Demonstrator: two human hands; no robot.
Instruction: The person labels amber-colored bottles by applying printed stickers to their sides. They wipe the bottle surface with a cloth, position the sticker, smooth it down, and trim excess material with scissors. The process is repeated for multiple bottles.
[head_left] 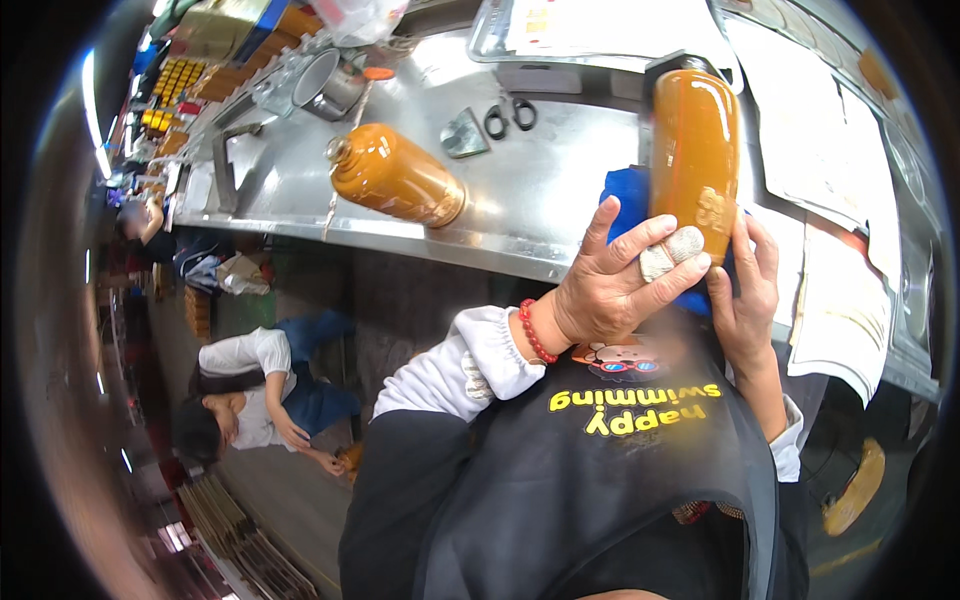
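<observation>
The amber glazed bottle [694,150] stands lengthwise in both hands above the steel workbench [540,200], backed by a blue cloth [626,195]. I read the left hand [610,285] as clasped on the lower body, fingers curled against the glaze, two fingertips taped, probably against abrasion. The right hand [745,300] closes on the opposite side, steadying it. A second amber bottle [395,177] lies on its side on the bench, well apart, near black scissors [510,115] and a metal pot [328,85].
</observation>
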